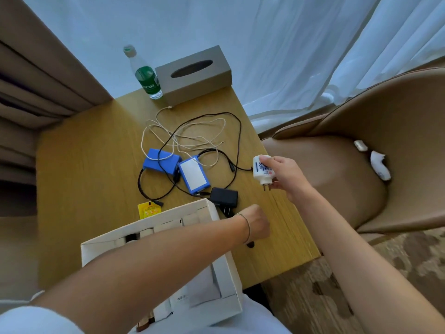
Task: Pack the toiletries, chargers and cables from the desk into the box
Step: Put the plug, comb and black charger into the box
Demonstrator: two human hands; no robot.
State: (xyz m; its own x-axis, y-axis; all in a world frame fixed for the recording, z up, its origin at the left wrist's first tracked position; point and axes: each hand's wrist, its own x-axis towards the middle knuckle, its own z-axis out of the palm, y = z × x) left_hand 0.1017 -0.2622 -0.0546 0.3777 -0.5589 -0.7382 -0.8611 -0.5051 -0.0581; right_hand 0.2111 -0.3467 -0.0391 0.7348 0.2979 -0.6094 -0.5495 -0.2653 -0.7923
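My right hand (287, 175) holds a white plug charger (262, 171) with a blue pattern, prongs down, above the desk's right edge. A black cable runs from it back across the desk. My left hand (256, 222) is fisted beside the far right corner of the open white box (226, 268); something dark pokes out under it, and I cannot tell whether it grips anything. Two blue battery packs (161, 161) (193, 175), a black adapter (224, 196) and tangled black and white cables (190, 131) lie on the wooden desk (84, 177). Small white packages sit inside the box.
A grey tissue box (195, 74) and a green-labelled water bottle (147, 75) stand at the desk's far edge. A yellow packet (148, 209) lies behind the box. A brown chair (361, 165) with white items on its seat stands to the right. Curtains hang behind.
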